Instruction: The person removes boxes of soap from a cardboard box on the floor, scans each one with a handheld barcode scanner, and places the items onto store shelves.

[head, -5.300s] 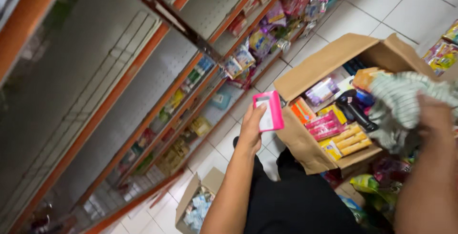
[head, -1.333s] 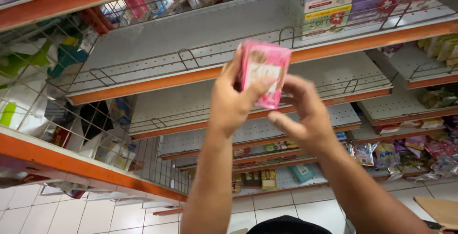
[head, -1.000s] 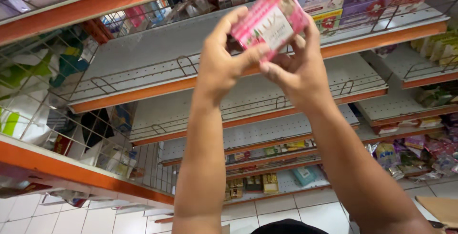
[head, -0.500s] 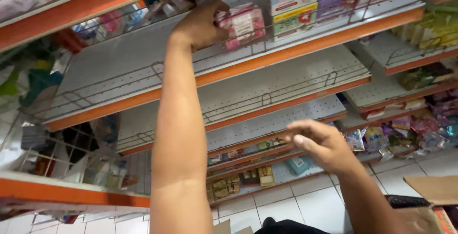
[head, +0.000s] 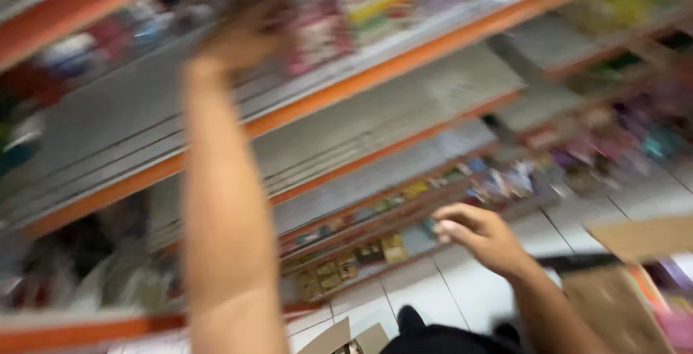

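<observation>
Blurred head view of a shop aisle with orange-edged shelving. The left hand (head: 245,36) is raised to the upper shelf (head: 404,62) at far left, beside a pink packet (head: 317,33) that sits on that shelf; motion blur hides whether the fingers are closed on the packet or merely touching it. To the right of the packet stand further boxed goods (head: 372,0) on the same shelf. The right hand (head: 480,235) hangs lower, at near right, half open with fingers loosely curled and holding nothing. Below it a low shelf (head: 404,235) carries small packaged goods above the white tiled floor (head: 426,296). An open cardboard box (head: 635,282) sits at near right, its flap raised.
</observation>
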